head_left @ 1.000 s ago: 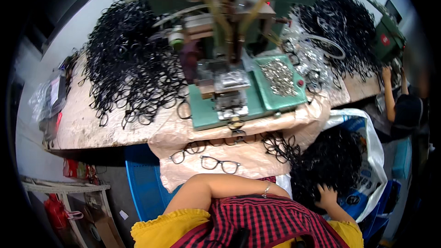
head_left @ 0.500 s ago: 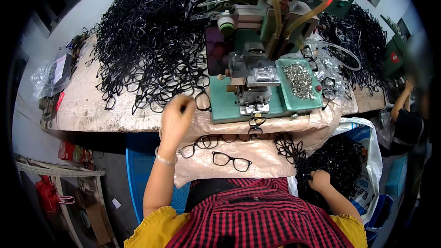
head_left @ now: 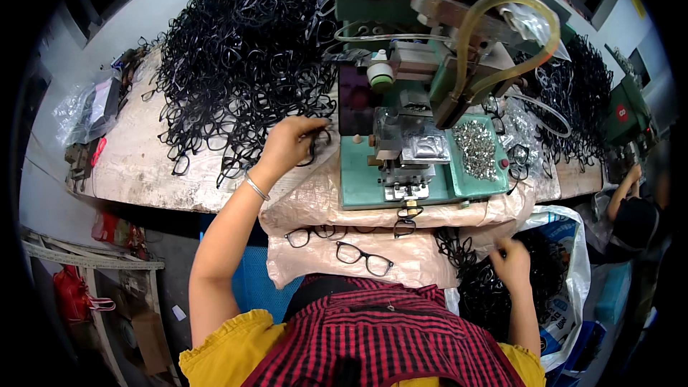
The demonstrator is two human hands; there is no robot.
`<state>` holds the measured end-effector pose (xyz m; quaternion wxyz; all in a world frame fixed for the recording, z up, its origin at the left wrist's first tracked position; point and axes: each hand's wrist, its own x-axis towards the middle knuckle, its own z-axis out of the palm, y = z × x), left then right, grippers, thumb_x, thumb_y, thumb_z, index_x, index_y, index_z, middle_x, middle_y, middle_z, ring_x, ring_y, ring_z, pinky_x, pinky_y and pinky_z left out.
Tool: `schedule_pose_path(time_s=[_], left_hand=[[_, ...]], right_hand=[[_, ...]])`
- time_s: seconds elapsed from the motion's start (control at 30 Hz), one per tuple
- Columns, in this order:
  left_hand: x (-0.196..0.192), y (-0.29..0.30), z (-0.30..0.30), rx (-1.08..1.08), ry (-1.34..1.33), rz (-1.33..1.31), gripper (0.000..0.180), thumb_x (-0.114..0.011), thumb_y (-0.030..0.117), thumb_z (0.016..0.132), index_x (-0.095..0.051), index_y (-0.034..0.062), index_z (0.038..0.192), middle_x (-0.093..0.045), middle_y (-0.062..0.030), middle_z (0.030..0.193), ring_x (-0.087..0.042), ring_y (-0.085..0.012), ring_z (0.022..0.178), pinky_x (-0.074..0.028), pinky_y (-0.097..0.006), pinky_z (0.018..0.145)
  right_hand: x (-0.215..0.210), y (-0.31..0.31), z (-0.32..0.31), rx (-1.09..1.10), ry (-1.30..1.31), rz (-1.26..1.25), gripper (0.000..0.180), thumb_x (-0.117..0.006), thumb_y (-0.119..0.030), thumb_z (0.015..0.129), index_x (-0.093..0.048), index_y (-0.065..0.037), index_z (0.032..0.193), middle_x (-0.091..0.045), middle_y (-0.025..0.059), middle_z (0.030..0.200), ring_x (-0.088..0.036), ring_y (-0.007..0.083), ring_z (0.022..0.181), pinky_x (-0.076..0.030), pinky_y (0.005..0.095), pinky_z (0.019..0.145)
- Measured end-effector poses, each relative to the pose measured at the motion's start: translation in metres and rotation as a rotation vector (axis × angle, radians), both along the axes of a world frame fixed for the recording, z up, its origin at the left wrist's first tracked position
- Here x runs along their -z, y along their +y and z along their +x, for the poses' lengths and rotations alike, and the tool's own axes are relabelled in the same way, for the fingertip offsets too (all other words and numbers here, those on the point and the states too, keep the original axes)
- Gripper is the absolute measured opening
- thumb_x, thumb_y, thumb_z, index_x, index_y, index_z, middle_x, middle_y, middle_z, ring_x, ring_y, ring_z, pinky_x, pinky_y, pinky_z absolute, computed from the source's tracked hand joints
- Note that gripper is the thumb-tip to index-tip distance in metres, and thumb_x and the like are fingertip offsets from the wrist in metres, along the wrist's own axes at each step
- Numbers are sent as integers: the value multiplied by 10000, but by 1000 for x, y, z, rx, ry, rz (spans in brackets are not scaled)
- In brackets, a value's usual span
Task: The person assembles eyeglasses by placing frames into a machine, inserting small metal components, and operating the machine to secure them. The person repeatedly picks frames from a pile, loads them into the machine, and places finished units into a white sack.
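Note:
My left hand (head_left: 292, 147) is at the right edge of a big pile of black glasses frames (head_left: 244, 50). Its fingers are closed on one glasses frame (head_left: 320, 146) lying beside the green machine (head_left: 358, 190). Over a white sack (head_left: 579, 258) filled with black frames, my right hand (head_left: 511, 264) is held with curled fingers. Blur and the dark frames behind hide whether anything is in them. One frame (head_left: 405, 226) hangs at the front of the machine's metal fixture (head_left: 407, 190). Another pair (head_left: 364, 259) lies on the brown paper covering (head_left: 301, 261) in front of me.
A green tray (head_left: 481, 188) of small metal parts sits on the machine's right. More frames (head_left: 573, 93) are heaped at the far right. A blue crate (head_left: 251, 279) stands below the table edge. Another person's arm (head_left: 622, 192) shows at the right.
My left hand has moved up and forward onto the frame beside the machine. My right hand has risen from lower in the sack. The view has shifted slightly.

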<state>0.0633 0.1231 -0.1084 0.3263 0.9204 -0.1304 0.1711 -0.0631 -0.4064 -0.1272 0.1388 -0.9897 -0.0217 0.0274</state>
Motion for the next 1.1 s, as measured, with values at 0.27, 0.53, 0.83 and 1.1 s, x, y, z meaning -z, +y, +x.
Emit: schedule_pose_path(time_s=[0.27,0.53,0.83,1.1], left_hand=[[-33,-13,-18,-340,-35,-1008,210,-619,81,897,-693,17,1084,-703,-88,962,-645,-177,848,-530,-311,784],[-97,-154,-89,228,-383,-78,194,-705,-34,740,-698,42,918,-727,-117,1061,-687,-255,811,-526,-350,727],[-105,-180,-69,209,-326,65,191,-723,-22,691,-720,57,866,-734,-87,992,-637,-246,719,-540,-358,759],[-109,-175,-75,211,-218,26,205,-673,5,695,-691,60,892,-704,-70,977,-624,-249,803,-511,-389,825]], right_hand=[[-9,103,116,2,-596,82,334,-766,-194,781,-692,-38,1066,-667,142,967,-576,343,966,-463,425,860],[-15,118,158,1,-654,243,111,-746,-131,774,-727,-65,861,-675,90,840,-592,321,858,-479,420,774],[-25,95,173,132,-473,768,132,-685,-115,885,-730,-14,955,-725,125,892,-675,200,781,-514,297,735],[5,75,158,281,-426,1219,151,-672,-61,921,-675,16,1051,-681,40,975,-601,97,869,-472,230,798]])
